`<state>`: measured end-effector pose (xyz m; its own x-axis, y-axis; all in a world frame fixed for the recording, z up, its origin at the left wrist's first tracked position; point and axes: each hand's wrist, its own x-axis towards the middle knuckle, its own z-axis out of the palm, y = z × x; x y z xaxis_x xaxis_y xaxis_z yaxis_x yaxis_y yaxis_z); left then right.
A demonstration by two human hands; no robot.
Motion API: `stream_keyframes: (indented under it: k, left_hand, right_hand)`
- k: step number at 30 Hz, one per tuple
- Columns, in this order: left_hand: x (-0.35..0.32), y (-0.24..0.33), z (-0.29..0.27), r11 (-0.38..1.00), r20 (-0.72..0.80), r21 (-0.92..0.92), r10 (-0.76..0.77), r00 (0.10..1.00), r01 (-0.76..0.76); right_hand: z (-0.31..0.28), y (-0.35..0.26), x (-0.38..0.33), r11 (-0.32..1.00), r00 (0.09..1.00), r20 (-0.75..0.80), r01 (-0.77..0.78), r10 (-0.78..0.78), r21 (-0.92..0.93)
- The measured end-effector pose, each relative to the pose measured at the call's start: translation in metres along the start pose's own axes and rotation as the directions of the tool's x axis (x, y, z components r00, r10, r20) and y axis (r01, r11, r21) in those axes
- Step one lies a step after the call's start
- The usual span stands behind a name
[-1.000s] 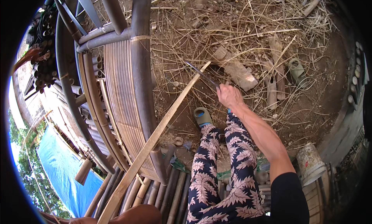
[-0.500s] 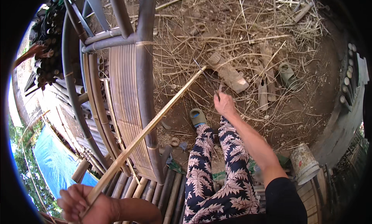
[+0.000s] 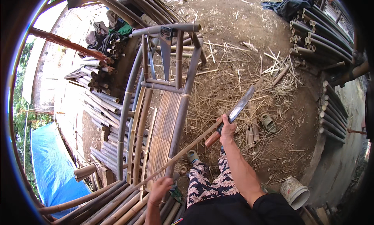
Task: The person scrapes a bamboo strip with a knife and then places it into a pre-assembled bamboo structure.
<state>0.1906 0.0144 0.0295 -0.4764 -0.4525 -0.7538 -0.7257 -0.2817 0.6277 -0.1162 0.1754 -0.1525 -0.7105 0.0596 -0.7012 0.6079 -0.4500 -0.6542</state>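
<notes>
My right hand [image 3: 228, 130] is closed round the handle of a machete [image 3: 240, 104]; its broad blade points away and to the right, and the brown handle end shows below my fist. A long bamboo strip [image 3: 193, 145] runs diagonally from the lower left up to this hand and passes against its thumb side. Whether those fingers also grip the strip I cannot tell. Lower left, my left hand [image 3: 161, 188] is curled and slightly blurred, close beside the strip. What it holds, if anything, is hidden.
A bamboo bench [image 3: 165, 127] with a slatted panel stands left of my legs, a handsaw [image 3: 165, 53] hanging on its far end. Shavings [image 3: 230, 84] litter the ground ahead. Bamboo poles [image 3: 319, 38] are stacked far right; a dirty white bucket [image 3: 295, 192] lies near right.
My view has tilted up and widened. The left hand has moved right and curled from a looser hold. The right hand now has the strip against it, with the machete blade fully visible.
</notes>
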Motion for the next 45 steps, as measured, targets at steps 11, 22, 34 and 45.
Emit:
stream_keyframes:
  k: [11,22,34,45]
  left_hand:
    - [0.03,0.094,0.077,0.976,0.632,-0.045,0.194,0.75,-0.215]
    - [0.006,0.087,0.054,0.721,0.194,0.27,0.608,0.77,-0.638]
    - [-0.074,0.048,0.01,0.721,0.248,0.334,0.554,0.795,-0.607]
    - [-0.105,0.042,-0.001,0.648,0.303,0.428,0.554,0.776,-0.63]
  right_hand:
    - [0.0,-0.121,-0.115,0.246,0.786,0.492,0.595,-0.374,-0.765]
    - [0.019,-0.116,-0.201,-0.207,0.502,0.809,0.794,-0.307,-0.572]
    - [-0.008,-0.143,-0.187,-0.248,0.417,0.843,0.825,-0.34,-0.508]
    - [-0.021,-0.177,-0.15,-0.382,0.324,0.837,0.776,-0.441,-0.502]
